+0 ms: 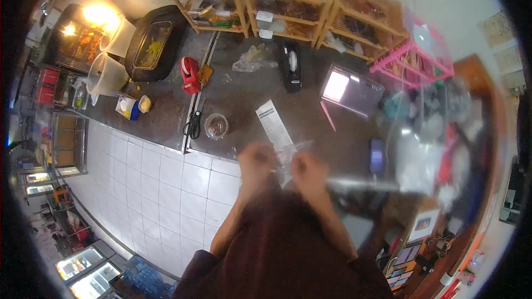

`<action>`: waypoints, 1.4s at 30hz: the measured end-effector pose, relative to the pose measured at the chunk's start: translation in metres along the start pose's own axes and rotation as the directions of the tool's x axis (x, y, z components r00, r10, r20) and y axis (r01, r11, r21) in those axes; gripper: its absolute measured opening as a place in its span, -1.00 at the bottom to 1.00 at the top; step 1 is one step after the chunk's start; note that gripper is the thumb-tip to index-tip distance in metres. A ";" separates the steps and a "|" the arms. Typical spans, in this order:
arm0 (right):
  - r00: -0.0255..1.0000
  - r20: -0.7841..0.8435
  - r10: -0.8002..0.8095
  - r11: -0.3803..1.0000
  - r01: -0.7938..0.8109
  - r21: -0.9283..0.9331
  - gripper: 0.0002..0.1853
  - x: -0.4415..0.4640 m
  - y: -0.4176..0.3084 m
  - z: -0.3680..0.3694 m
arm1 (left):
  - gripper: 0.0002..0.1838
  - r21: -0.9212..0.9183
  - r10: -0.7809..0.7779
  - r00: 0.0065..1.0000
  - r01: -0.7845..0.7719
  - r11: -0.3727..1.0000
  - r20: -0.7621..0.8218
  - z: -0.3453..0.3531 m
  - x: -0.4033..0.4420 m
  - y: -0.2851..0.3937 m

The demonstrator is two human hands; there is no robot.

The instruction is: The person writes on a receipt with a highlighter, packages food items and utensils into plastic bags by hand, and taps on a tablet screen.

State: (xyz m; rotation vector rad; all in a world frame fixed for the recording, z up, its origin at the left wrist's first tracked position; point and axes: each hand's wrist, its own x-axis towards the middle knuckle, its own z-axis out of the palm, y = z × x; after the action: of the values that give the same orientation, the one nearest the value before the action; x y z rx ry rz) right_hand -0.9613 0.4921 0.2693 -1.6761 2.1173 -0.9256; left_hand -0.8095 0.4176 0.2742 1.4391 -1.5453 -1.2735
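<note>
Both my hands are at the front edge of the dark counter, with a crumpled clear plastic bag [285,161] between them. My left hand [257,161] has its fingers curled on the bag's left side. Opposite it, my right hand [309,169] pinches the bag's right side. Motion blurs the fingertips a little. A printed paper slip [274,124] lies just beyond the bag, and its near end meets the plastic; whether it is inside or under cannot be told. Left of the slip stands a small round clear tub [216,126] with brown contents.
Black scissors [192,125], a red tape dispenser [190,75] and a black one [291,67] lie on the counter [244,91]. A tablet-like device [352,91], pink pen [328,116] and phone [377,156] are rightward. Wooden racks [289,22] line the back; plastic bags [415,155] hang right.
</note>
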 end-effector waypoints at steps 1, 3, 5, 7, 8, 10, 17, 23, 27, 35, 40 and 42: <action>1.000 -0.002 0.003 1.000 -0.003 0.000 -0.86 -0.005 -0.001 0.003 | -0.73 0.001 0.001 1.000 -0.001 1.000 0.003 -0.001 0.003 0.005; 0.983 0.100 0.152 0.981 -0.137 -0.141 -0.88 -0.013 0.001 0.007 | -0.78 -0.122 -0.102 0.994 0.097 0.988 -0.033 -0.002 0.004 0.018; 0.972 0.024 0.234 0.971 -0.232 -0.063 -0.88 0.004 0.005 0.001 | -0.79 0.010 0.056 0.998 -0.055 0.998 -0.033 0.013 -0.005 0.000; 0.944 -0.041 0.329 0.944 -0.328 0.030 -0.88 0.008 -0.004 -0.004 | -0.77 0.123 0.281 0.959 -0.284 0.951 0.035 0.020 -0.010 -0.004; 0.948 0.085 0.305 0.931 -0.316 0.181 -0.87 0.008 -0.014 -0.009 | -0.77 0.125 0.282 0.959 -0.284 0.951 0.033 0.023 -0.007 -0.006; 0.943 0.206 0.261 0.890 -0.317 0.327 -0.87 0.003 -0.017 -0.007 | -0.75 -0.029 0.231 0.969 -0.235 0.972 -0.089 0.029 -0.002 -0.013; 0.820 0.549 0.160 0.611 -0.519 0.598 -0.79 -0.011 0.011 -0.010 | -0.78 -0.482 -0.091 0.983 0.158 0.862 0.160 0.010 -0.009 -0.013; 0.971 0.207 0.124 0.875 -0.205 0.439 -0.89 0.000 0.010 -0.022 | -0.84 -0.501 -0.167 0.939 0.305 0.810 0.300 0.012 -0.031 -0.005; 0.941 0.004 0.339 0.901 -0.326 0.286 -0.86 -0.013 0.000 -0.006 | -0.87 0.008 0.087 0.974 -0.090 0.996 0.210 0.026 -0.032 0.001; 0.903 0.015 0.429 0.883 -0.423 0.205 -0.83 -0.004 -0.001 -0.015 | -0.80 0.126 0.217 0.953 -0.247 0.961 0.211 0.027 -0.035 -0.017; 0.998 0.049 -0.030 0.995 0.025 0.095 -0.86 -0.020 0.011 -0.017 | -0.70 0.093 0.042 0.983 -0.059 0.994 0.178 0.016 -0.024 -0.021; 0.932 -0.012 0.361 0.929 -0.359 0.092 -0.86 -0.011 0.020 -0.025 | -0.75 0.054 0.132 0.960 -0.149 0.987 0.249 0.020 -0.033 -0.018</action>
State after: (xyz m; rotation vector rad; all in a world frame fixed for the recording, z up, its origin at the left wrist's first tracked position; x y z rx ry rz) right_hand -0.9878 0.5121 0.2739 -1.1793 2.2614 -0.9151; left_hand -0.8167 0.4553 0.2559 1.2255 -1.8395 -1.3606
